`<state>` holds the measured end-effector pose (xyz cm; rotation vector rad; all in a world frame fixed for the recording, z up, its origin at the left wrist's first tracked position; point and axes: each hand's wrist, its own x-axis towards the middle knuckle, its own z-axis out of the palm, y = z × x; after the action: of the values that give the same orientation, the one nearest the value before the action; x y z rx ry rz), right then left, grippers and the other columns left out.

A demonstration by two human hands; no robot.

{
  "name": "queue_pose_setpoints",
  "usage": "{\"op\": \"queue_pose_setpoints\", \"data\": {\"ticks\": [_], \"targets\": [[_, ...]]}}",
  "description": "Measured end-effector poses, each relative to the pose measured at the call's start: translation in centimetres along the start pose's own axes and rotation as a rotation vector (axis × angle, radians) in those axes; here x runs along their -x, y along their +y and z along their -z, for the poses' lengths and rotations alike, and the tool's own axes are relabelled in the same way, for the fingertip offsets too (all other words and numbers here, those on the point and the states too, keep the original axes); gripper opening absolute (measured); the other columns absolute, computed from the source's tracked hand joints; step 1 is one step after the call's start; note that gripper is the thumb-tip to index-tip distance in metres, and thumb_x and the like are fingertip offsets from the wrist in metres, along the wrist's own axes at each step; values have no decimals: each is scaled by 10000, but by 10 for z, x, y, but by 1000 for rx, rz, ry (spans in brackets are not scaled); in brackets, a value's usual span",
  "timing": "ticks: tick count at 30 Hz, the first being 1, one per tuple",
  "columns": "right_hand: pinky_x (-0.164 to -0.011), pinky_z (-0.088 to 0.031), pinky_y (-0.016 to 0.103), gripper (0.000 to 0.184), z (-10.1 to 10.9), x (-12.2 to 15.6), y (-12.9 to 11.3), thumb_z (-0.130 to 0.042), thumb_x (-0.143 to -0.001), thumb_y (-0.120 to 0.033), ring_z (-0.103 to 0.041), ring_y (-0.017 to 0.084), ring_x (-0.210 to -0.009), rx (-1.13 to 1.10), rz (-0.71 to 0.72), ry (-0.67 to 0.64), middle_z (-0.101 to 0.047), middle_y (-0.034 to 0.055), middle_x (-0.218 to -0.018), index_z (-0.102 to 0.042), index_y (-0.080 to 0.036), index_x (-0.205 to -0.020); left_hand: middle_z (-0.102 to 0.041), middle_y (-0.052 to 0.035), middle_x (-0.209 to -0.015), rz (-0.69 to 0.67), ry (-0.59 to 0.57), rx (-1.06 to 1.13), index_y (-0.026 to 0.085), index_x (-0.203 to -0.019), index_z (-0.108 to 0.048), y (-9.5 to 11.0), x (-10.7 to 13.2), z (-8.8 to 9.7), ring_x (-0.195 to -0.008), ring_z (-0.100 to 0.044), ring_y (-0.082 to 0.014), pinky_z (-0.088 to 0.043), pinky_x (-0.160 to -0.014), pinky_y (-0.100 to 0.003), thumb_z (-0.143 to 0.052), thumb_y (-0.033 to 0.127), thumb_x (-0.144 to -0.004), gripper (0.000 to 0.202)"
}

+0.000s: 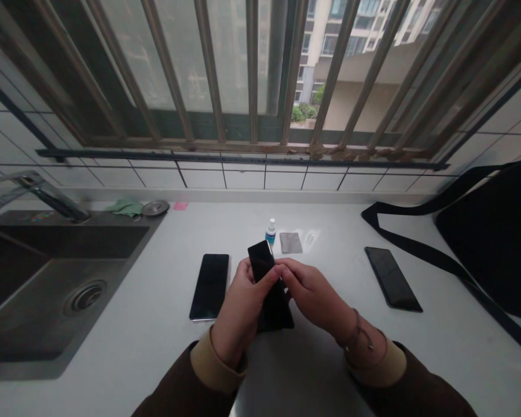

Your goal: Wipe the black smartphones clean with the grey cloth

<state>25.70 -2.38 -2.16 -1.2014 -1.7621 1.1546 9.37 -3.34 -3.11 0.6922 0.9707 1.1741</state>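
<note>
My left hand (pixel 241 307) grips a black phone (pixel 267 278) from its left side, thumb laid across the dark screen. My right hand (pixel 315 295) meets it from the right, its fingertips pinched together at the phone's right edge by the left thumb; whatever they pinch is too small to make out. The phone is held just above the white counter (pixel 156 324), its top end pointing away from me. A second black phone (pixel 210 286) lies flat to the left and a third (pixel 393 278) to the right.
Behind the held phone stand a small white dropper bottle with a blue label (pixel 270 231) and a grey cloth square (pixel 290 242). A steel sink (pixel 47 284) with a tap (pixel 39 194) fills the left. A black strapped bag (pixel 495 243) sits at the right. A barred window lies ahead.
</note>
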Motion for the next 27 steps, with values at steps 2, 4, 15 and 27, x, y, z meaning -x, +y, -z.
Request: {"op": "queue_pose_setpoints", "data": {"ticks": [2,4,15,27], "targets": [[-656,-502,274,384,-3,2,6,-426,-1116,-457,-638,169,-745,42,17,65,-710,28,-868,-707,-212,-1026,-763,-138,-1198,-17,-29,-49,181,-1256,-610,-6,-2,2,-1082,-747,-282,-602,-924,-405,-872,428,-862,533],[-677,-481,279,391,-3,0,11,-434,-1104,-451,-621,177,-772,63,4,111,-705,30,-853,-705,-207,-961,-754,-152,-1264,-69,-48,-150,181,-1283,-627,-8,-5,4,-1199,-713,-303,-566,-1001,-409,-822,448,-902,505],[-696,-473,301,395,7,-8,26,-461,-1026,-451,-631,216,-805,46,-181,214,-709,52,-818,-681,-191,-825,-705,-191,-1178,-562,171,-1568,108,-1256,-666,15,1,9,-1117,-661,-342,-506,-1031,-529,-413,231,-1090,327],[-681,-396,316,359,5,-8,30,-454,-1007,-395,-623,216,-768,189,-239,204,-702,49,-783,-660,-201,-788,-691,-168,-1123,-329,196,-1830,78,-1305,-593,4,-3,16,-972,-728,-272,-574,-838,-364,-404,20,-1007,358]]}}
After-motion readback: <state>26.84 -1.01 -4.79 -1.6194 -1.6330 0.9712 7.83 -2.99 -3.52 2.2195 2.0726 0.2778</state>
